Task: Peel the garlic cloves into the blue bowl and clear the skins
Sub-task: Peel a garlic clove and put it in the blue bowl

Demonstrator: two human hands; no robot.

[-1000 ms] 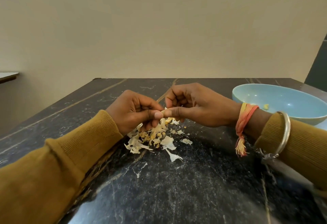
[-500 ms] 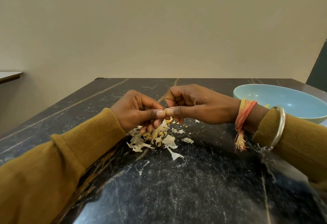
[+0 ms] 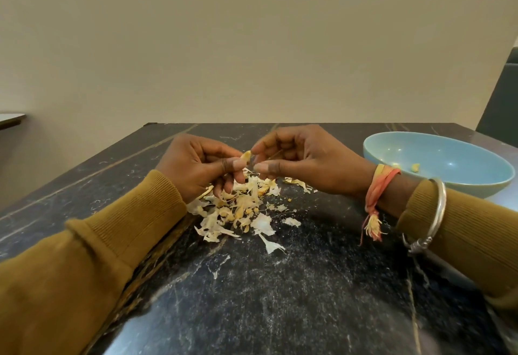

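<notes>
Both hands are raised just above the dark marble worktop (image 3: 280,298) and meet over the heap of papery garlic skins (image 3: 241,206), a placing that seems chosen so that whatever flakes off drops onto the same pile instead of scattering. The left hand (image 3: 196,164) has its fingers curled in and pinches a small garlic clove (image 3: 246,155) between thumb and forefinger, with the pale tip sticking out toward the other hand; held this way the clove is steadied and its free end is offered for picking. The right hand (image 3: 305,161) is also curled, its forefinger tip touching the clove's exposed end and its thumb just below, apparently nipping at the skin to strip it. Whether a loose shred is already caught between those fingers is too small to tell. The blue bowl (image 3: 476,183) stands on the worktop to the right, near the right wrist and apart from the skins, so the hand that finishes a clove can probably drop it in with a short reach while the waste stays separate. A couple of peeled cloves (image 3: 415,167) lie on the bowl's floor, so the job looks under way but far from over, and clearing the skins has not begun. Some yellowish bits in the heap may be unpeeled cloves, though that is hard to confirm.
</notes>
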